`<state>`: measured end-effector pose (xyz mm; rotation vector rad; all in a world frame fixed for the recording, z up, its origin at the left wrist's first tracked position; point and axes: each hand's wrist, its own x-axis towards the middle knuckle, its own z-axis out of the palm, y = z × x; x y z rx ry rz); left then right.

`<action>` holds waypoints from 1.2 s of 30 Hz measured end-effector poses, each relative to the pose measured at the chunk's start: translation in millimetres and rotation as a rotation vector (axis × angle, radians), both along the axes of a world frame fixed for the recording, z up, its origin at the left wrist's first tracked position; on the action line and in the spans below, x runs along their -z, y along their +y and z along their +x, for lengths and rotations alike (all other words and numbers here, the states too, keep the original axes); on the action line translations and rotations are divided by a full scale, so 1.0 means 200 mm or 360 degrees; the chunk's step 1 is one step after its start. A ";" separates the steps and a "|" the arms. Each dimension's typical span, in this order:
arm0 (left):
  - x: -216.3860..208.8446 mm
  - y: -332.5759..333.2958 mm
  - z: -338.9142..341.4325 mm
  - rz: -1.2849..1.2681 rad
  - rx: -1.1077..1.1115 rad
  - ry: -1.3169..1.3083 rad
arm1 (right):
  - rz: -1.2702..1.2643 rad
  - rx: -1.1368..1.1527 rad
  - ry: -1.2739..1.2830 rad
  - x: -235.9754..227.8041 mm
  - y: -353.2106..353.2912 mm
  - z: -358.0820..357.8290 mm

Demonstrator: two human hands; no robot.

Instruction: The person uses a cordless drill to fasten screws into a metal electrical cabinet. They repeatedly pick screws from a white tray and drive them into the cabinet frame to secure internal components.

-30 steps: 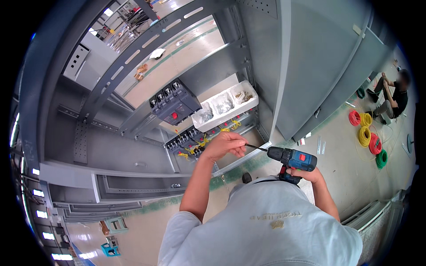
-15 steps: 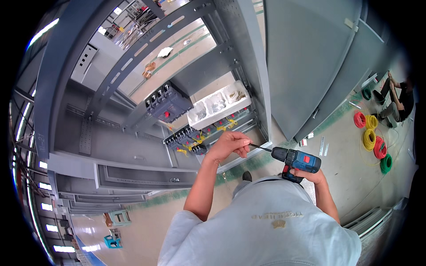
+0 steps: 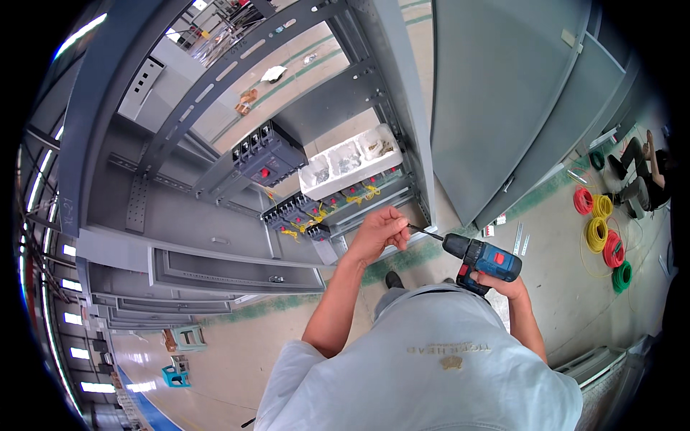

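The right hand [image 3: 502, 286] is clamping around the blue drill [image 3: 494, 261], pointing it left; the left hand [image 3: 379, 234] is pinching the bit [image 3: 427, 233] at its tip, apparently steadying it.

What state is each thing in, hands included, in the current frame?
Left hand: fingertips pinched at the drill bit's far end.
Right hand: closed around the drill's handle.
Drill: held, chuck pointing left; whether running, cannot tell.
Drill bit: fitted in the chuck.
White tray: partly filled, small parts in its compartments.
Large breaker: seated in the cabinet frame.
Green wire: coiled on the floor.
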<state>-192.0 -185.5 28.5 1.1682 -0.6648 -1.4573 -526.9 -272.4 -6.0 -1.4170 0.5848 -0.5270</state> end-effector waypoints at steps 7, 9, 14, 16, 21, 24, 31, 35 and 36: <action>0.02 0.02 -0.01 0.0041 -0.0085 0.0043 | -0.0043 -0.0061 -0.0036 -0.10 0.00 0.03; 0.03 0.00 -0.07 -0.0039 -0.0247 0.0230 | -0.0052 0.0024 -0.0016 -0.07 0.01 0.02; -0.04 -0.11 -0.18 -0.0262 -0.0507 0.0500 | 0.0076 0.0174 -0.0097 0.03 0.03 0.07; -0.11 -0.13 -0.20 -0.0245 -0.0515 0.0446 | 0.0239 0.0228 -0.0157 0.07 0.06 0.10; -0.25 -0.21 -0.21 -0.0319 -0.0425 0.0445 | 0.0488 0.0227 -0.0577 0.05 0.06 0.21; -0.27 -0.22 -0.21 -0.0377 -0.0189 0.0314 | 0.0628 0.0194 -0.0714 -0.05 0.06 0.25; -0.71 -0.12 -0.16 -0.0290 0.0810 -0.0678 | 0.0690 0.0060 -0.1129 -0.03 0.03 0.29; -1.46 -0.03 0.00 -0.0918 0.0207 -0.1788 | 0.0764 0.0155 -0.1246 -0.04 0.00 0.22; -1.61 0.05 0.04 -0.1056 -0.0142 -0.1830 | 0.0737 0.0182 -0.1229 -0.04 0.00 0.21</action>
